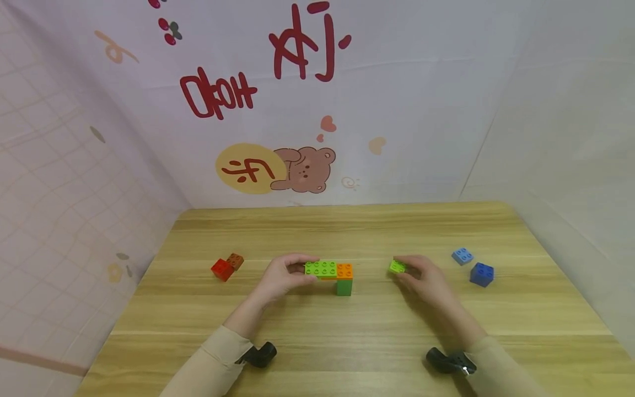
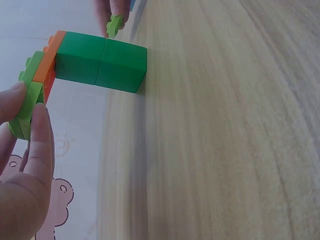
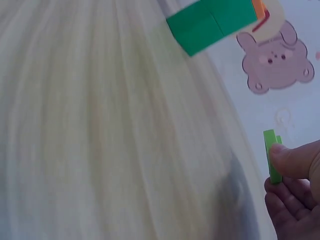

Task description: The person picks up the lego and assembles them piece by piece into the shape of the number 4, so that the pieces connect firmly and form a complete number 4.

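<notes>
Two dark green blocks (image 2: 100,62) stand stacked on the table, with an orange brick (image 1: 344,271) on top that juts out to the left. A long light green brick (image 1: 321,268) with studs sits over the orange one. In the left wrist view, a second light green piece (image 2: 34,97) shows under its overhanging end, beside the orange brick. My left hand (image 1: 279,279) pinches this light green end between thumb and fingers. Right of the stack, my right hand (image 1: 428,280) holds a small light green brick (image 3: 272,162) by its edges, raised off the table.
Far left on the wooden table (image 1: 317,342) lie a red brick (image 1: 222,269) and a brown-orange brick (image 1: 235,261), close together. Toward the right are a light blue brick (image 1: 463,256) and a dark blue block (image 1: 482,274). A printed cloth (image 1: 416,110) hangs behind the table.
</notes>
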`<control>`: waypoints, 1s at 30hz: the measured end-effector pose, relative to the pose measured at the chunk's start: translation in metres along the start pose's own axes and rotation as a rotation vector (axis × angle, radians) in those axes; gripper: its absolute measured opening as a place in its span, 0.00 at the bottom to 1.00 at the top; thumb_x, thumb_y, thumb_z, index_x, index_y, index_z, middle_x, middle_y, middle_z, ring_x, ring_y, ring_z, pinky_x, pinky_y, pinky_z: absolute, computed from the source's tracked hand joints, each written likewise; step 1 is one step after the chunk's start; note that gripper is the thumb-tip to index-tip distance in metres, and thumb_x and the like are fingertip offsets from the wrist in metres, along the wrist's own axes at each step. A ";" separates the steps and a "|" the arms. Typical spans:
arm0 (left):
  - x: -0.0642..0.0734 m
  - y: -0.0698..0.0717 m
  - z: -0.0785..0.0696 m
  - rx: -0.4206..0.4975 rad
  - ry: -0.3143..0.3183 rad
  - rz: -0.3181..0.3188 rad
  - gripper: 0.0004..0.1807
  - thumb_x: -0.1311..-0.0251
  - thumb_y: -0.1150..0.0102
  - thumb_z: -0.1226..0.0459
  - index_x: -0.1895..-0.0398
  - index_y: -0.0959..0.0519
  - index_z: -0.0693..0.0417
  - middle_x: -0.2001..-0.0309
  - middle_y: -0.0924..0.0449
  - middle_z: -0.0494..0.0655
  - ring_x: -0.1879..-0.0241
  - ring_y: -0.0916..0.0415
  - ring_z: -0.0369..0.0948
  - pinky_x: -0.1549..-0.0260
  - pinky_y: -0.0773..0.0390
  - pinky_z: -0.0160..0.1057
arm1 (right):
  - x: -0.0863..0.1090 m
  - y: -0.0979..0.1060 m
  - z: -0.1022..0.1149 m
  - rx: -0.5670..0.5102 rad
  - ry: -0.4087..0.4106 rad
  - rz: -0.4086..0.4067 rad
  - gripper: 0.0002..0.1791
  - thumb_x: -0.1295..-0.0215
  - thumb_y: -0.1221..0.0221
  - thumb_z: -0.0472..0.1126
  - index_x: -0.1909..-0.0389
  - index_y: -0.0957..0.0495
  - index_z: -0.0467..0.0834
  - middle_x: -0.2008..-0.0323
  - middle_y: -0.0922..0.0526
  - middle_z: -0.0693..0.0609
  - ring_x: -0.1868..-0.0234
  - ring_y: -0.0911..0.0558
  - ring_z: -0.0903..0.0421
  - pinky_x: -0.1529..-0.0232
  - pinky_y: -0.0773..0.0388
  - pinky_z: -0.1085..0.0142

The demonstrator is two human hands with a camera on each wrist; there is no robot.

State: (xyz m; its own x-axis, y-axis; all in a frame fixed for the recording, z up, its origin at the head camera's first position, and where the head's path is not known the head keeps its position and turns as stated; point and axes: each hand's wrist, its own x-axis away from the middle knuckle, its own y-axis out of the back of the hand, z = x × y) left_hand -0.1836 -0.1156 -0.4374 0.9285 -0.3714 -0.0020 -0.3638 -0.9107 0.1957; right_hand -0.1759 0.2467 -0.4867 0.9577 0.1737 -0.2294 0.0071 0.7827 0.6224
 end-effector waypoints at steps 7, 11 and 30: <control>0.000 0.000 0.000 0.008 -0.004 0.006 0.21 0.46 0.30 0.72 0.46 0.18 0.62 0.54 0.19 0.54 0.60 0.22 0.44 0.61 0.19 0.34 | -0.006 -0.012 0.015 -0.044 0.065 0.024 0.21 0.41 0.34 0.28 0.45 0.20 0.35 0.49 0.20 0.39 0.46 0.22 0.40 0.45 0.24 0.48; 0.000 0.000 0.001 0.013 -0.004 0.008 0.21 0.45 0.30 0.72 0.46 0.18 0.64 0.53 0.19 0.56 0.59 0.22 0.45 0.61 0.19 0.34 | -0.007 -0.016 0.026 -0.064 0.107 0.033 0.21 0.40 0.35 0.26 0.44 0.20 0.36 0.48 0.20 0.40 0.45 0.23 0.41 0.45 0.24 0.48; 0.000 0.000 0.001 0.005 -0.012 0.015 0.21 0.45 0.30 0.73 0.46 0.19 0.66 0.52 0.20 0.58 0.58 0.22 0.49 0.61 0.20 0.33 | -0.014 -0.025 0.073 -0.039 0.291 0.046 0.23 0.41 0.35 0.26 0.43 0.19 0.43 0.46 0.20 0.48 0.44 0.23 0.46 0.44 0.26 0.45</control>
State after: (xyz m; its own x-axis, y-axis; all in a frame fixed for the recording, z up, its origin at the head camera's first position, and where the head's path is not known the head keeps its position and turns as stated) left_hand -0.1833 -0.1156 -0.4387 0.9222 -0.3867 -0.0110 -0.3777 -0.9061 0.1907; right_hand -0.1688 0.1811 -0.4438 0.8340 0.3694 -0.4098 -0.0509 0.7911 0.6096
